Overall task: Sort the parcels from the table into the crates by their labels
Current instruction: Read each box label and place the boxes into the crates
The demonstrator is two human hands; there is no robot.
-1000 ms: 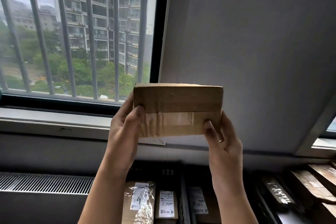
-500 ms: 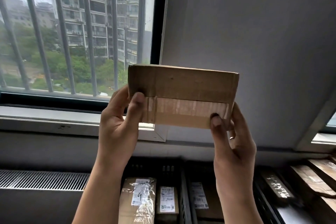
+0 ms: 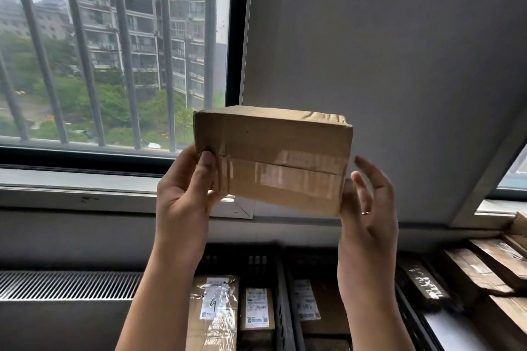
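I hold a brown cardboard parcel (image 3: 273,157) up in front of the window, its taped seam facing me and no label showing on this side. My left hand (image 3: 185,196) grips its left end, thumb on the front and fingers behind. My right hand (image 3: 368,208) is at the right end with fingers spread and nearly straight, the palm against the lower right corner. Below, black crates (image 3: 281,279) hold parcels with white labels (image 3: 258,308).
A barred window (image 3: 119,51) and sill fill the left; a grey wall is behind the parcel. A radiator grille (image 3: 68,285) runs low on the left. More brown parcels (image 3: 484,268) lie stacked at the lower right beside another black crate.
The parcel has been turned so its top face now shows and it sits tilted. My right hand has loosened, its fingers spreading off the front face. The view moved closer.
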